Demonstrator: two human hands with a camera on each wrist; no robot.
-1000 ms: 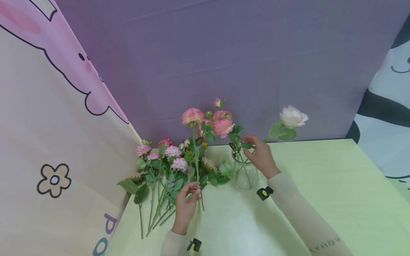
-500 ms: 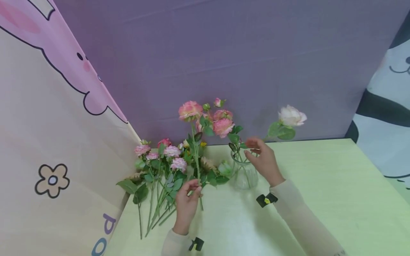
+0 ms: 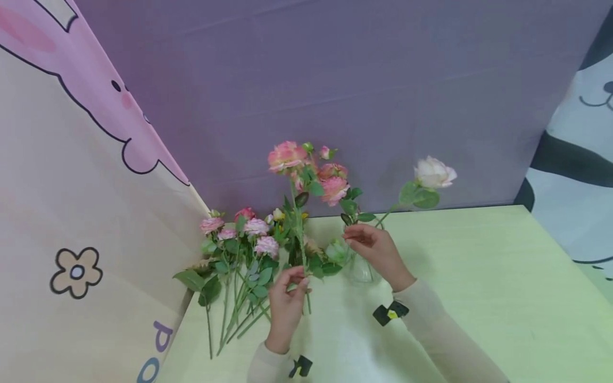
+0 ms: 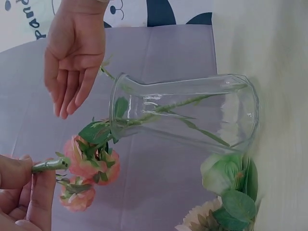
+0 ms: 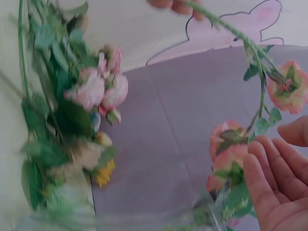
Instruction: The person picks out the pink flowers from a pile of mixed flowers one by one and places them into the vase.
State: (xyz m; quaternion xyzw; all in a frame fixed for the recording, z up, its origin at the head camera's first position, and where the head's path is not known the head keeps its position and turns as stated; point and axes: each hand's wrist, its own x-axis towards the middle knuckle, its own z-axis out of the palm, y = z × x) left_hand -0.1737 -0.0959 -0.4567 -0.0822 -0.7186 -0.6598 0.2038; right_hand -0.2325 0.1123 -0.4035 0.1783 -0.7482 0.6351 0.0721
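My left hand [image 3: 286,311] pinches the lower stem of a pink ruffled flower [image 3: 287,157] between thumb and fingers and holds it upright over the table. The cut end of that stem [image 4: 50,165] pokes out past the thumb in the left wrist view. A clear glass vase [image 4: 187,113] stands to the right of it, with a few green stems inside. Pink blooms [image 3: 333,190] and a white rose [image 3: 434,173] rise from the vase. My right hand [image 3: 375,252] hovers in front of the vase mouth, its fingers extended and holding nothing, as the right wrist view shows.
Several pale pink flowers [image 3: 257,227] with leaves and long stems lie in a pile on the left of the light table [image 3: 483,276]. A green bloom [image 3: 337,251] lies just left of the vase. A purple cloth backdrop [image 3: 364,96] borders the table's back edge.
My left hand has risen slightly and shifted right, the flower's head going up with it. My right hand has left the leaves at the vase rim and come lower, in front of the vase.
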